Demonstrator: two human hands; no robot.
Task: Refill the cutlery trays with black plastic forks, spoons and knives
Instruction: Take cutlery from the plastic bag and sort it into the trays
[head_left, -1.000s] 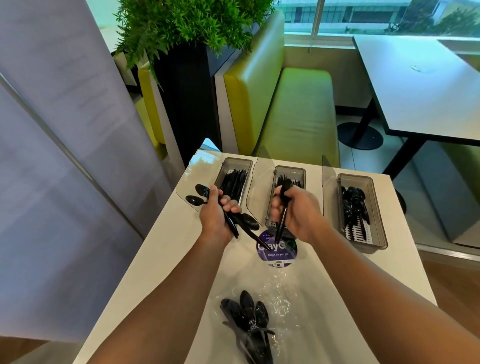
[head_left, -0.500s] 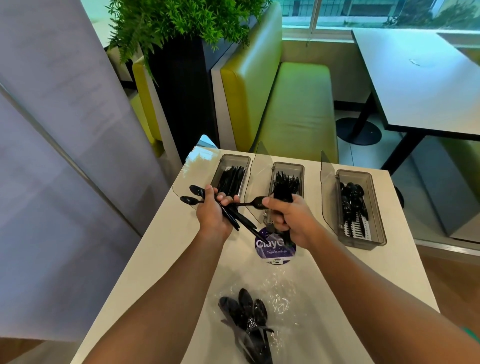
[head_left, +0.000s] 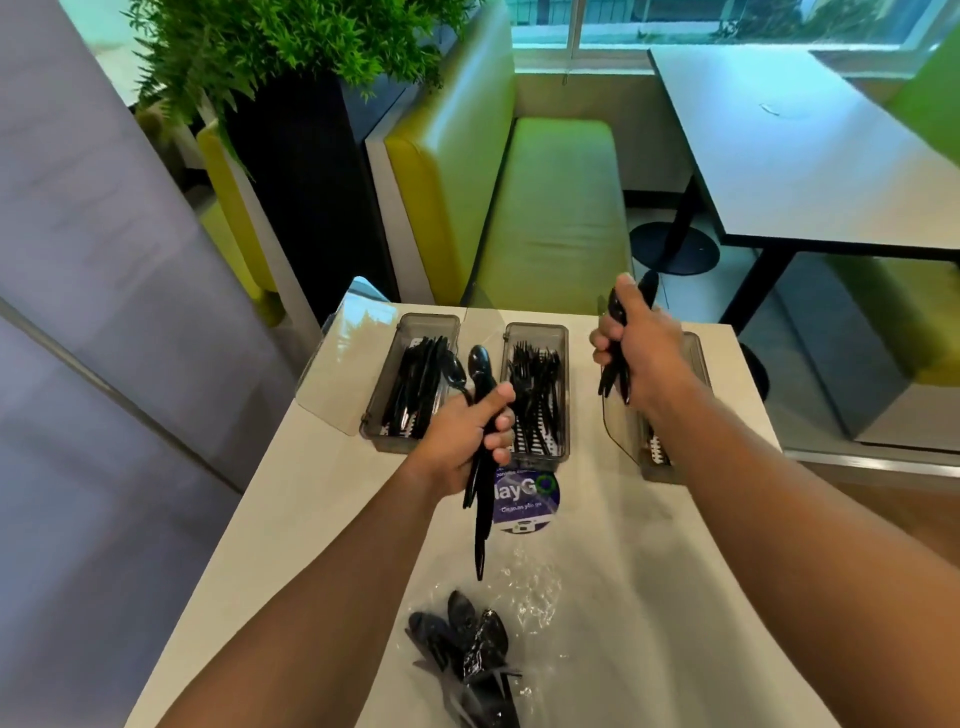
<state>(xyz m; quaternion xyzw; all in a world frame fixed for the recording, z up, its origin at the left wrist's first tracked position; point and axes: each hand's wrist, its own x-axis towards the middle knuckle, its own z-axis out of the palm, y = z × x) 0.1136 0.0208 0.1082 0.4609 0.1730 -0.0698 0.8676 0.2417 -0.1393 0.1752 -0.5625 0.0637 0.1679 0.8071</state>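
Black knives (head_left: 415, 384) are filling the left tray (head_left: 428, 318) and forks (head_left: 537, 395) the middle tray (head_left: 535, 328) along the table's (head_left: 322, 493) far edge, while bagged spoons (head_left: 467, 649) are lying at its near edge.

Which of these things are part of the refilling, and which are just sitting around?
Part of the job: left hand gripping spoons; right hand gripping black cutlery; knife tray; fork tray; right tray; bagged spoons.
Just there: round sticker; plant; green bench; dining table.

Leafy fern (head_left: 291, 47) in black planter (head_left: 311, 197), green padded bench (head_left: 556, 208), grey dining table (head_left: 779, 156), round purple sticker (head_left: 530, 501)
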